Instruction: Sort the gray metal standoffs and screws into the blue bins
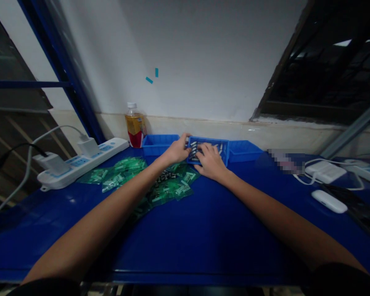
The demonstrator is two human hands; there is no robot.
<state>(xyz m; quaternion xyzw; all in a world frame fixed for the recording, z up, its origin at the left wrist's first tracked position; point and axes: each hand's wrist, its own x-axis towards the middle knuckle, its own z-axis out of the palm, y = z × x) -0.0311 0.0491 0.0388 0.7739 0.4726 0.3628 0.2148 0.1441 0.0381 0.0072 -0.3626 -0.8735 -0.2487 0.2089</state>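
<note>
In the middle of the head view is a blue plastic bin [209, 139] with several small metallic cylinder-like pieces [194, 147] inside. My left hand [179, 150] grips the bin's left side, thumb near its rim. Over the bin's front edge reaches my right hand [212, 161], its fingers spread among the pieces; whether it pinches one is hidden. Below my left forearm lies a heap of green clear plastic bags [160, 191] holding small pale and dark parts. Some loose dark parts [166, 176] show among the bags.
Blue bins [160, 139] [245, 150] flank the middle one. A drink bottle [135, 127] stands by the wall. On the left lies a white power strip [83, 162] with plugs and cables. A white case [329, 201] and a white charger [325, 171] sit at right on the blue table [222, 238].
</note>
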